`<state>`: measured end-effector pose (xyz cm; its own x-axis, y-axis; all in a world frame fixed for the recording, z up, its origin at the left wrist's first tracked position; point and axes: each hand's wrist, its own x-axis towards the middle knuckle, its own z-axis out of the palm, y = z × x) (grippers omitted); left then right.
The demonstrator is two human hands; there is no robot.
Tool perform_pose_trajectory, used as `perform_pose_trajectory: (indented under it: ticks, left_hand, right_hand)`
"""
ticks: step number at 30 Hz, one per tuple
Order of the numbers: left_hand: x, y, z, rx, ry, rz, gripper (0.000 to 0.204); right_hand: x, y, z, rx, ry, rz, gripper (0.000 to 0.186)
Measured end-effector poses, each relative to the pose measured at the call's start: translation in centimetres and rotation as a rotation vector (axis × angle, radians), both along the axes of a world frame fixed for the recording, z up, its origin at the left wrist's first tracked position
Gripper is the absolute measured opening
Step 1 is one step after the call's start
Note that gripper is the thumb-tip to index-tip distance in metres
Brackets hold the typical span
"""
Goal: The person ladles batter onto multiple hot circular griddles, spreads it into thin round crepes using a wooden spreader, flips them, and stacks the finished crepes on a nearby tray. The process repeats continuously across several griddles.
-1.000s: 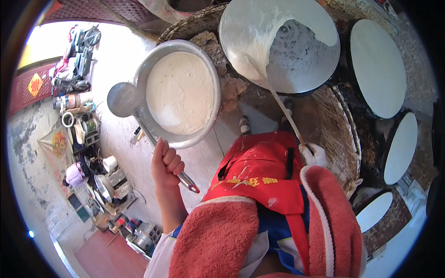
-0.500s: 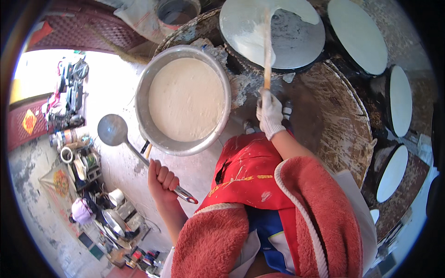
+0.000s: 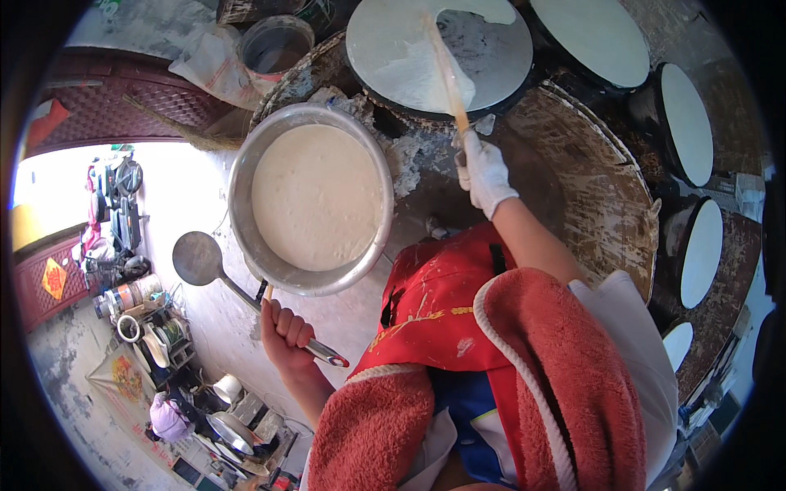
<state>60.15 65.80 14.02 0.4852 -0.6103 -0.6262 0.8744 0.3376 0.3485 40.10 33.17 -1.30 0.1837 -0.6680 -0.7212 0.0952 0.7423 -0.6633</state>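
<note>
Spreader [image 3: 442,69] swung upright above right hand [image 3: 485,170].

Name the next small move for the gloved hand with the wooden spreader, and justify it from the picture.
Probably sweep the spreader on to the right, across the griddle: batter covers its left part, while the right part is bare. The right hand already grips the handle.

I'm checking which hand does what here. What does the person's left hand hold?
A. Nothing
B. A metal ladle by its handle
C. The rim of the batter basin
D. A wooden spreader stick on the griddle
B: the left hand grips the handle of the ladle, whose bowl hangs beside the basin, while the gloved right hand holds the stick on the griddle.
</note>
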Motion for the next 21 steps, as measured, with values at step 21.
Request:
perform_pose_trajectory:
  ticks: [21]
  left_hand:
    - [-6.6,-10.3,1.5,-0.004,0.017,-0.134,0.040]
  right_hand:
    - [-12.4,-8.3,1.8,0.086,-0.046,0.198,0.033]
